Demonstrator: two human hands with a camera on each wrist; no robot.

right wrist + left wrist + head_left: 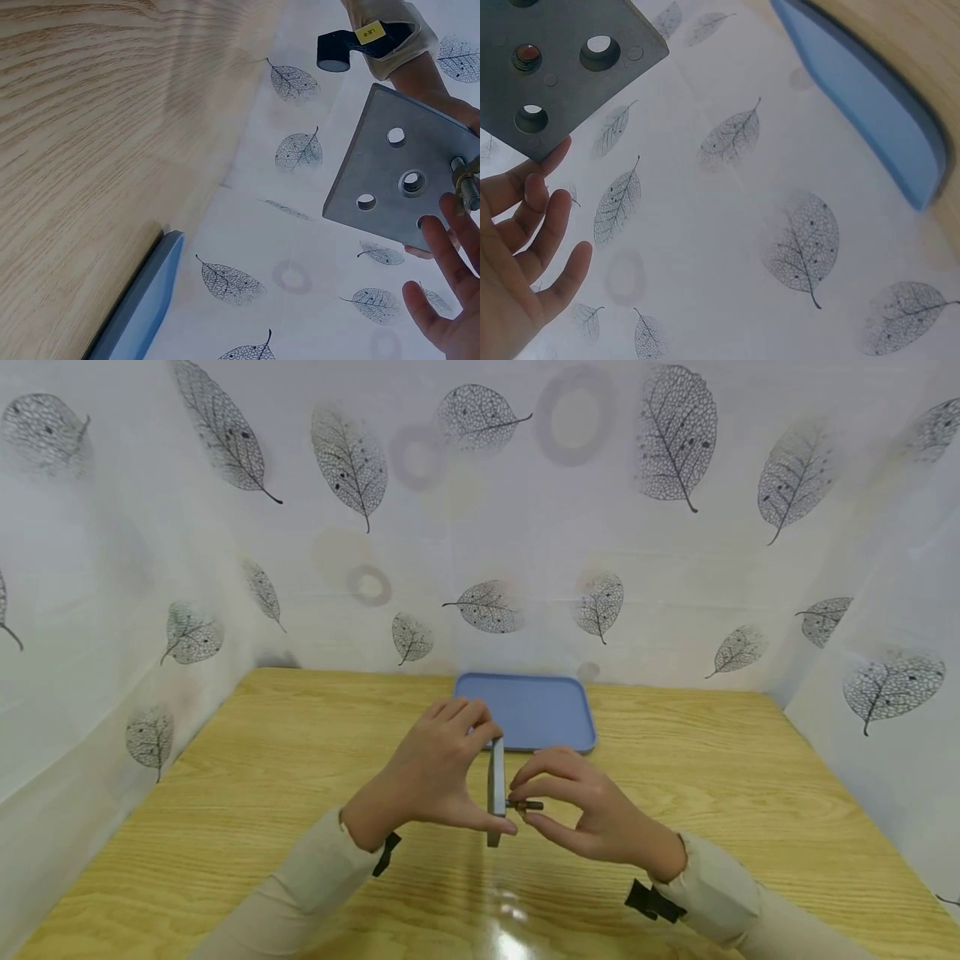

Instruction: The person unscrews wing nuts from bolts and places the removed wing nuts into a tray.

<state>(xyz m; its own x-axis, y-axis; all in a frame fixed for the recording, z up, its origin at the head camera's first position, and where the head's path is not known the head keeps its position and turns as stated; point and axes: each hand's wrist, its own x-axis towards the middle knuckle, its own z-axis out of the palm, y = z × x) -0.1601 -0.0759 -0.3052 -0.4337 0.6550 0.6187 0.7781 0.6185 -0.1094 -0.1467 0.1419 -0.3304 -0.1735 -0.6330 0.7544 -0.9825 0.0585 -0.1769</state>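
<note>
My left hand point(442, 768) holds a grey square metal plate point(496, 785) on edge above the table, fingers at its top and thumb at its lower edge. Several round holes go through the plate point(382, 165), as the right wrist view shows. A threaded bolt point(471, 196) sticks out of one hole toward my right hand point(592, 810). On the bolt sits a small brass-coloured nut point(522, 807), which my right fingertips pinch; its exact shape is hard to make out. In the left wrist view the bolt's far side fills one hole of the plate point(562, 86).
A blue tray point(532, 710) lies at the back middle of the wooden table point(315, 752), just beyond the hands. White sheets with a leaf print point(495, 543) stand around the table's back and sides. Dark straps point(652, 902) are on both wrists.
</note>
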